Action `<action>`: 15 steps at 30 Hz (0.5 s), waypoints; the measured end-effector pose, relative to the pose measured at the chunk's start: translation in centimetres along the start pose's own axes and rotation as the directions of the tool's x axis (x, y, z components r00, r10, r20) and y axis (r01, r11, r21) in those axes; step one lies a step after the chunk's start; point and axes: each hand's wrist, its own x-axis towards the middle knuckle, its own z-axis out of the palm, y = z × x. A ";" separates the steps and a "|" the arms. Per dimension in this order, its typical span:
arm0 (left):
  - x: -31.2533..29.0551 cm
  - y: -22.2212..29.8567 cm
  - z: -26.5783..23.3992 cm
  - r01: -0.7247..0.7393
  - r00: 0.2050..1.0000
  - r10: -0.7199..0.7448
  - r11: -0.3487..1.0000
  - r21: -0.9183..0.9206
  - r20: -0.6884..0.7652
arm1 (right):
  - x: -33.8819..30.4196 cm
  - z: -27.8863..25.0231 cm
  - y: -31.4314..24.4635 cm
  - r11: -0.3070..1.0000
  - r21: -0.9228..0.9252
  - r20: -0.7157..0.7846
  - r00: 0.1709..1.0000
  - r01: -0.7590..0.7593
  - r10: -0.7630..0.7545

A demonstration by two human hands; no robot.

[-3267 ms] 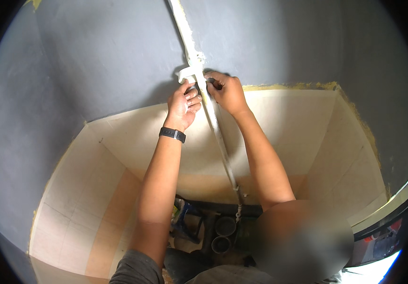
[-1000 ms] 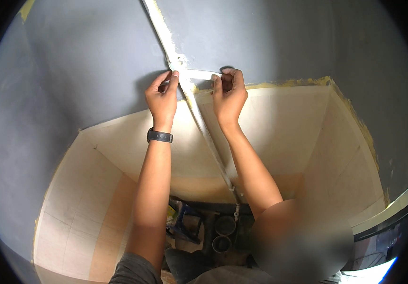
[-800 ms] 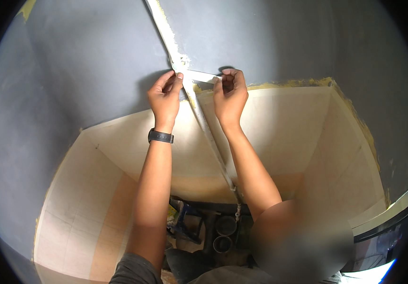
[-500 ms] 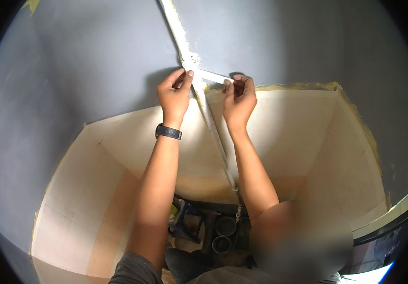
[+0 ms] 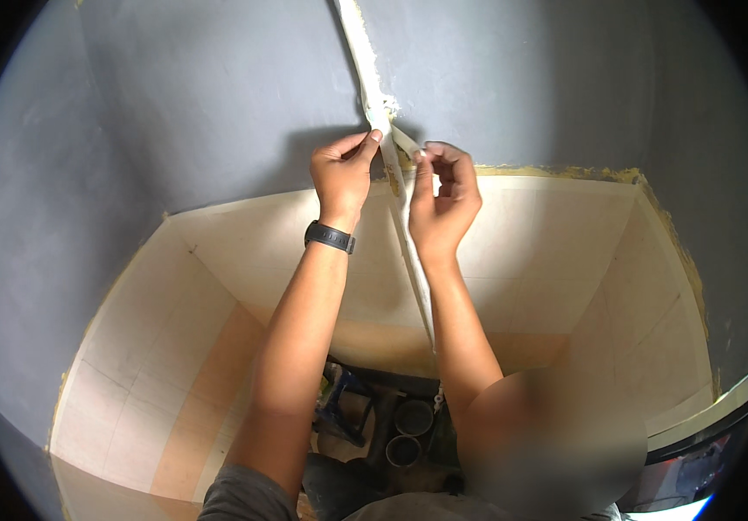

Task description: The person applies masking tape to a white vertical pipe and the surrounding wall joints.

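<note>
An even, steady pull should keep the white strip [image 5: 406, 140] flat. The right hand [image 5: 445, 198] pinches its outer end; the left hand [image 5: 342, 181] brings thumb and forefinger together at the pipe [image 5: 360, 52], what they grip unclear. Narrow and pale, the strip slants rightward from the pipe.

Left hand [image 5: 342, 181] touching white pipe [image 5: 358, 43]; right hand [image 5: 445, 204] pinching white strip [image 5: 406, 141]; gray wall [image 5: 217, 87] behind.

No lettering, numbers or signs can be read.
</note>
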 end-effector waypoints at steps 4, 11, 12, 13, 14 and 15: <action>0.2 -1.3 0.1 -0.069 0.997 0.068 0.997 -0.028 -0.030 | -1.9 1.8 -1.1 0.989 -0.091 0.032 0.993 0.114 -0.111; 2.7 0.4 -4.8 0.069 0.934 -0.038 0.995 -0.076 0.355 | -3.5 3.7 0.8 0.857 -0.305 0.259 0.902 0.415 -0.345; 3.0 1.4 -5.6 0.261 0.867 -0.179 0.958 -0.119 0.465 | -3.6 3.9 1.2 0.854 -0.310 0.261 0.901 0.418 -0.346; 3.3 2.0 -6.1 0.182 0.848 -0.162 0.983 0.009 0.505 | -4.0 4.3 1.6 0.857 -0.313 0.248 0.906 0.409 -0.342; 3.6 2.5 -6.2 0.182 0.847 -0.156 0.983 -0.001 0.508 | -4.2 4.8 2.1 0.858 -0.315 0.238 0.909 0.405 -0.342; 3.9 2.9 -6.2 0.073 0.811 -0.122 0.991 0.109 0.572 | -4.4 5.4 2.7 0.850 -0.318 0.208 0.906 0.420 -0.370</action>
